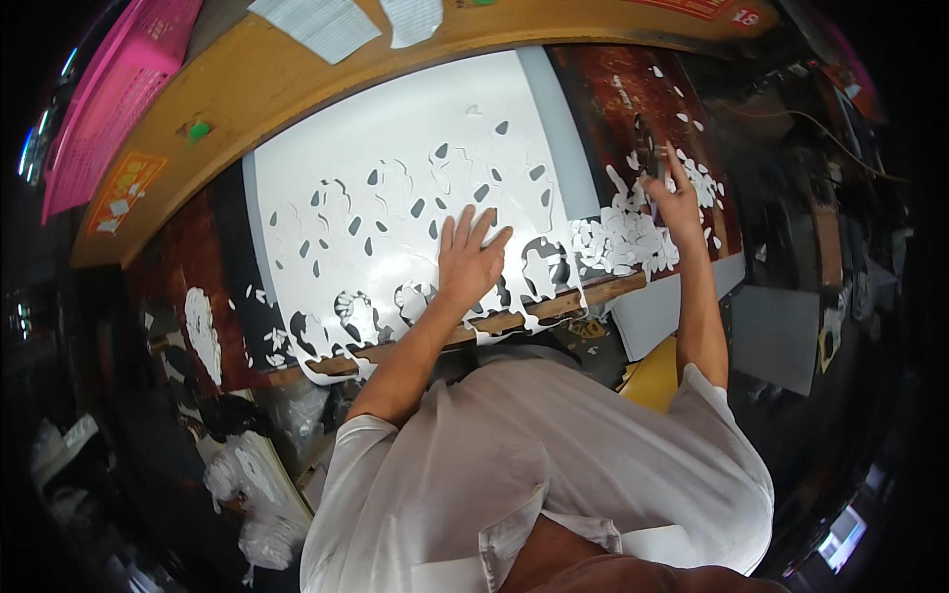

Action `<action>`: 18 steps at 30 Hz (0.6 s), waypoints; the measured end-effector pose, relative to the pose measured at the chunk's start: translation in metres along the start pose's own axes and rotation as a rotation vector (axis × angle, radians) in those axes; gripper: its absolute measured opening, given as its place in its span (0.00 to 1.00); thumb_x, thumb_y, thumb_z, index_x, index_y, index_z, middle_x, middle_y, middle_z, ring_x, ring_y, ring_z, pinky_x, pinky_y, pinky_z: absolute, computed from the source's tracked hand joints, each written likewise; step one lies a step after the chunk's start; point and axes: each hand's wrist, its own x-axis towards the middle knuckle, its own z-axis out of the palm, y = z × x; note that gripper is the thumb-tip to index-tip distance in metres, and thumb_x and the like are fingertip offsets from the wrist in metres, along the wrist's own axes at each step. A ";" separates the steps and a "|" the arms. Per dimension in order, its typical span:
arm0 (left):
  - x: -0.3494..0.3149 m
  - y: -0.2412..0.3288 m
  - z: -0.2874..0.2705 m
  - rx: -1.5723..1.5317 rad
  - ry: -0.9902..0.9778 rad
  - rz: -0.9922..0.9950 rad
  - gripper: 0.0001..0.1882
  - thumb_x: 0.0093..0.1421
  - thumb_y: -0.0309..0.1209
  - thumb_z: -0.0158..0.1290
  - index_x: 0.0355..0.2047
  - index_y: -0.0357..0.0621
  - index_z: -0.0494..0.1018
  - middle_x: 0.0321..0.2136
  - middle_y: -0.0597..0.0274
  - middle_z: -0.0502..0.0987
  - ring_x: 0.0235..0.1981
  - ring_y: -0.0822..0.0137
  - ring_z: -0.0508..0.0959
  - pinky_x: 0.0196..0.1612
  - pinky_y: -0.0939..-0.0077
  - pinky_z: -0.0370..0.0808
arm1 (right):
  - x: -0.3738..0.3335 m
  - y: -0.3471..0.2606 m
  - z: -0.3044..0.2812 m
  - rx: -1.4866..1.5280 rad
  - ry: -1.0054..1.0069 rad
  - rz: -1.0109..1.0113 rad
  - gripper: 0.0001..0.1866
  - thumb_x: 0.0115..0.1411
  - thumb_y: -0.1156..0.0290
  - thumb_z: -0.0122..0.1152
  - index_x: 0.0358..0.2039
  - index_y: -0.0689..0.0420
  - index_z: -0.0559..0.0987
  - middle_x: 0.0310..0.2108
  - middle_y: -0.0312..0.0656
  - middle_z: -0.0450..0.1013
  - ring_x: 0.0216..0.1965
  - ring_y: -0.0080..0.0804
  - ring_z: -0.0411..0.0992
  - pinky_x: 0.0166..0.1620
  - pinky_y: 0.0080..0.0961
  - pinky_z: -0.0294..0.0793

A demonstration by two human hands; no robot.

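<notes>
My left hand lies flat on a large white sheet, fingers spread and holding nothing. The sheet has several small leaf-shaped holes, curved cut lines and a ragged near edge with larger cut-outs. My right hand is to the right of the sheet, with thumb and index finger around a dark metal cutting die. Part of the die is hard to make out against the dark red board. Just below it lies a heap of small white cut pieces.
More white scraps lie at the left on the dark surface. A wooden strip runs under the sheet's near edge. Along the far side stands a yellow-brown machine beam with papers on top. A pink basket is at the far left.
</notes>
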 end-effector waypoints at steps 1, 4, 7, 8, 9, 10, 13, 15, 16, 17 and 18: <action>-0.004 0.002 -0.002 -0.016 0.033 0.010 0.23 0.58 0.31 0.63 0.56 0.62 0.85 0.66 0.57 0.74 0.71 0.44 0.67 0.74 0.38 0.58 | -0.002 0.004 0.012 -0.289 0.051 -0.212 0.46 0.61 0.68 0.74 0.77 0.54 0.64 0.63 0.51 0.74 0.54 0.40 0.78 0.54 0.35 0.81; -0.007 0.005 -0.008 0.002 -0.004 -0.016 0.23 0.59 0.31 0.63 0.56 0.61 0.85 0.65 0.57 0.75 0.71 0.44 0.67 0.73 0.38 0.59 | -0.009 0.022 0.031 -0.753 -0.047 -0.288 0.56 0.53 0.60 0.79 0.80 0.40 0.59 0.65 0.56 0.68 0.63 0.59 0.72 0.63 0.52 0.74; -0.004 0.011 -0.014 -0.043 -0.014 -0.008 0.22 0.59 0.30 0.62 0.56 0.57 0.84 0.63 0.56 0.76 0.69 0.44 0.68 0.72 0.39 0.60 | -0.020 0.042 0.031 -1.196 -0.178 -0.255 0.58 0.52 0.54 0.81 0.80 0.35 0.58 0.71 0.50 0.62 0.62 0.57 0.73 0.60 0.65 0.71; -0.001 0.013 -0.016 -0.060 -0.024 -0.022 0.22 0.59 0.29 0.62 0.56 0.55 0.84 0.62 0.55 0.76 0.69 0.44 0.69 0.71 0.39 0.61 | -0.024 0.043 0.027 -1.260 -0.152 -0.287 0.55 0.53 0.53 0.81 0.78 0.37 0.62 0.70 0.50 0.64 0.61 0.57 0.73 0.60 0.63 0.72; 0.002 0.015 -0.017 -0.078 -0.026 -0.026 0.22 0.60 0.29 0.61 0.55 0.53 0.83 0.62 0.55 0.76 0.68 0.44 0.69 0.71 0.40 0.62 | -0.025 0.040 0.027 -1.296 -0.120 -0.372 0.52 0.53 0.53 0.81 0.77 0.38 0.65 0.68 0.50 0.66 0.61 0.56 0.74 0.60 0.61 0.73; 0.006 0.016 -0.018 -0.100 -0.006 -0.029 0.21 0.60 0.28 0.61 0.55 0.51 0.83 0.61 0.54 0.76 0.67 0.44 0.70 0.70 0.41 0.63 | -0.025 0.033 0.030 -1.370 -0.127 -0.382 0.49 0.54 0.53 0.80 0.75 0.40 0.69 0.67 0.49 0.68 0.60 0.56 0.74 0.60 0.59 0.73; 0.026 0.008 -0.019 -0.149 0.060 -0.050 0.21 0.60 0.28 0.61 0.55 0.46 0.82 0.59 0.52 0.76 0.66 0.44 0.70 0.69 0.44 0.65 | -0.008 -0.005 0.062 -0.944 -0.135 -0.620 0.34 0.59 0.57 0.76 0.66 0.47 0.79 0.61 0.50 0.75 0.59 0.52 0.75 0.60 0.49 0.75; 0.044 -0.009 -0.017 -0.075 0.112 -0.025 0.22 0.59 0.27 0.60 0.55 0.44 0.81 0.58 0.50 0.76 0.64 0.45 0.71 0.68 0.46 0.66 | 0.014 -0.028 0.116 -0.643 -0.291 -0.686 0.24 0.65 0.64 0.72 0.59 0.56 0.83 0.51 0.52 0.79 0.52 0.49 0.78 0.55 0.39 0.78; 0.054 -0.019 -0.016 -0.049 0.122 -0.021 0.22 0.59 0.26 0.60 0.55 0.44 0.80 0.57 0.50 0.77 0.64 0.45 0.71 0.68 0.46 0.66 | 0.026 -0.036 0.142 -0.529 -0.409 -0.650 0.24 0.65 0.65 0.72 0.60 0.56 0.83 0.51 0.50 0.79 0.51 0.48 0.79 0.55 0.38 0.79; 0.060 -0.029 -0.015 -0.023 0.134 -0.025 0.22 0.59 0.26 0.61 0.55 0.43 0.80 0.57 0.50 0.77 0.63 0.45 0.72 0.68 0.46 0.66 | 0.035 -0.039 0.166 -0.574 -0.430 -0.680 0.23 0.65 0.65 0.72 0.59 0.54 0.84 0.51 0.48 0.79 0.50 0.47 0.79 0.54 0.37 0.79; 0.069 -0.038 -0.012 -0.010 0.160 -0.029 0.22 0.58 0.26 0.61 0.55 0.44 0.80 0.57 0.49 0.76 0.63 0.46 0.71 0.68 0.46 0.65 | 0.044 -0.040 0.181 -0.648 -0.459 -0.679 0.21 0.65 0.65 0.71 0.59 0.52 0.85 0.52 0.46 0.79 0.50 0.46 0.80 0.54 0.35 0.80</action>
